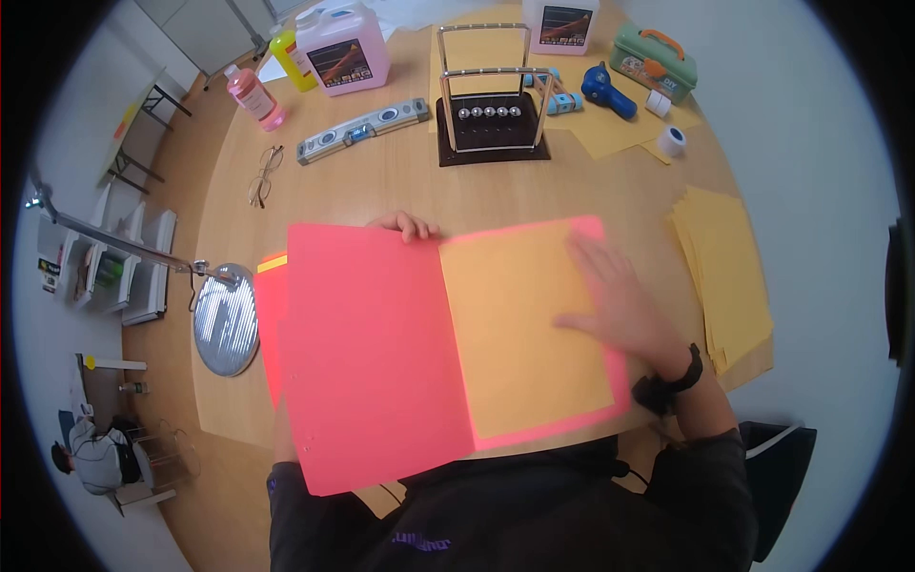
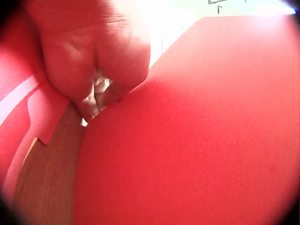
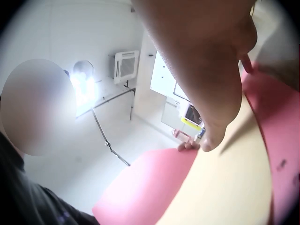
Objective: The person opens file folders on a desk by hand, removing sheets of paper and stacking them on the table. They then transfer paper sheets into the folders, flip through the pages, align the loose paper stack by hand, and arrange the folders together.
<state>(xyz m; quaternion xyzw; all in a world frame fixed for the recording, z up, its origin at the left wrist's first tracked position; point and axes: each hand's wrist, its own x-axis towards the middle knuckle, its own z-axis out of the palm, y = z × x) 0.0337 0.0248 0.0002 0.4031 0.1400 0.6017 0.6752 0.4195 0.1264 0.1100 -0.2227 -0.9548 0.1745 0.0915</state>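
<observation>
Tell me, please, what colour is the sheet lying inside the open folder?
Yellow-orange; the sheet shows best in the head view, inside the pink folder.

A round wooden counter [image 1: 381, 186] holds an open pink folder [image 1: 381, 353], a stack of yellow paper [image 1: 729, 276], glasses [image 1: 264, 175], a level [image 1: 362, 130], a ball toy [image 1: 491, 114], jugs [image 1: 343, 48] and a green box [image 1: 654, 62].

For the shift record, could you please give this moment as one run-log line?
left hand: grips folder flap | right hand: flat on yellow sheet | folder: open on table
</observation>
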